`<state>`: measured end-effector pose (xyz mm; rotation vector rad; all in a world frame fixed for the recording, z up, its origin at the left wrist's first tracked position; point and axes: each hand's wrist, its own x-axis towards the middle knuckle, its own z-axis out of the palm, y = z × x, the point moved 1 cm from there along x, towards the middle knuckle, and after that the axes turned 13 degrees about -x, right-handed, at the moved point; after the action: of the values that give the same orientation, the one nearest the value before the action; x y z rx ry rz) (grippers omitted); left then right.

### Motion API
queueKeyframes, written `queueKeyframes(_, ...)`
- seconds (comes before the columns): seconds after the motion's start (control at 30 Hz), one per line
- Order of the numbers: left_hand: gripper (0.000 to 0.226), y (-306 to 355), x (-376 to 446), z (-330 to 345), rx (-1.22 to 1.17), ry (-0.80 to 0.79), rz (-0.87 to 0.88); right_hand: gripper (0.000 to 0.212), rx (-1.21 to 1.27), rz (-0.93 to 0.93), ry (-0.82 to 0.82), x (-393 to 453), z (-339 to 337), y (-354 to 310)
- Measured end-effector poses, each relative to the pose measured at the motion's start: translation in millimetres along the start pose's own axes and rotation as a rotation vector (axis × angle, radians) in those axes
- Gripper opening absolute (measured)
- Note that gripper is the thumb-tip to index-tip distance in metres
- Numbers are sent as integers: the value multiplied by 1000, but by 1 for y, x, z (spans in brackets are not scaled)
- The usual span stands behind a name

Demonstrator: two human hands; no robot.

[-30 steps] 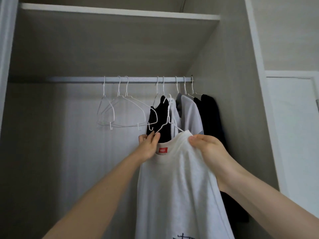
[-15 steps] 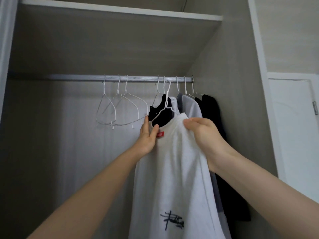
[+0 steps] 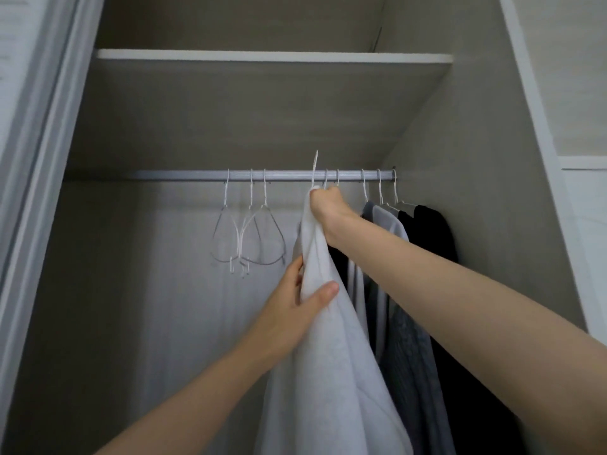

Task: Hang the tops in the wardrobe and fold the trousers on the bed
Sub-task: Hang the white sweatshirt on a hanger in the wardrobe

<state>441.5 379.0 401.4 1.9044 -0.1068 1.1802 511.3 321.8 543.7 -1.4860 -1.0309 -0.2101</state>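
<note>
Head view, looking up into an open grey wood-grain wardrobe (image 3: 460,142).

- White cotton T-shirt (image 3: 328,356) hangs at centre frame, on a white wire hanger (image 3: 315,169). Hanger hook pokes up at 12 o'clock from the shirt and crosses in front of the ribbed silver metal rail (image 3: 279,175); cannot tell whether it has caught the rail.
- Right hand (image 3: 328,205): fingers curled tight round the shirt's neck and the base of the hanger, just under the rail. Forearm runs in from 4 o'clock.
- Left hand (image 3: 295,300): lower, at 9 o'clock of the shirt body. Thumb lies across the front of the fabric, fingers behind it, pinching the cloth's left edge. Forearm comes in from 7 o'clock.
- Three empty white wire hangers (image 3: 249,234) hang on the rail at 9 o'clock from the right hand, bunched together, apart from the shirt.
- At 3 o'clock of the shirt, already on the rail: a pale grey top (image 3: 387,224), then a black top (image 3: 430,231) against the right side wall. More dark and grey cloth hangs behind the right forearm; the separate pieces can't be told apart.
- White-edged wardrobe shelf (image 3: 272,55) spans the wardrobe above the rail at 12 o'clock.
- Grey sliding door frame (image 3: 39,159) runs down the left edge.
</note>
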Motion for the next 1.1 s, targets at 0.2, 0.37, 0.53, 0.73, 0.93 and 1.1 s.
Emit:
queueKeyframes(0.2,41,-24,11,-10,401,180,-47,33,-64,-13,-5,38,23,4)
queueKeyframes(0.37,19,-36,5,-25,483,227,-69,32,-147,-44,-47,51,36,23)
queueKeyframes(0.53,11,-45,0,-40,447,294,-105,32,-214,-35,-92,55,36,30)
queueKeyframes(0.73,15,-38,-9,-45,337,325,-72,29,-323,-56,-186,51,32,32)
queueKeyframes(0.93,25,-28,-27,-40,301,254,-113,26,-307,-63,-207,43,29,33)
queueKeyframes(1.1,38,-36,-62,-44,497,161,-226,62,-492,-152,-209,15,39,35)
